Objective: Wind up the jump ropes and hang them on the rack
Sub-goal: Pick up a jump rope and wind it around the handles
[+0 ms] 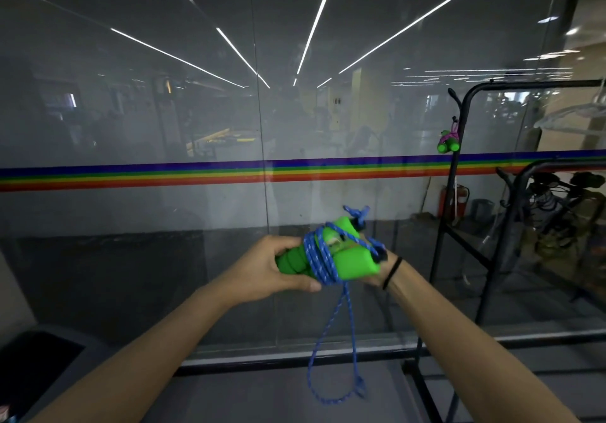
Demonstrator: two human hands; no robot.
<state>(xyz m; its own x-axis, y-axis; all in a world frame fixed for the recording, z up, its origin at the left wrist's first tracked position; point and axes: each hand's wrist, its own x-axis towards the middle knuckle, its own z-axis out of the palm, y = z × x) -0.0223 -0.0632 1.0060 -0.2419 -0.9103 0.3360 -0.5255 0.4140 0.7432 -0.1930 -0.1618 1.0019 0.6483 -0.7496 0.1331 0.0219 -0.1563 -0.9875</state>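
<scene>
A black rack [459,173] stands on the right, by the glass wall. It is made of thin metal poles, with a bar across the top and short hooks sticking out on its left pole. One rope bundle [447,142] hangs from a hook there. It has green handles and a pink cord wound around them. It hangs free and touches only the hook. The rack's feet stand on the grey floor [262,399]. A loop of blue rope [334,386] hangs low over the floor.
</scene>
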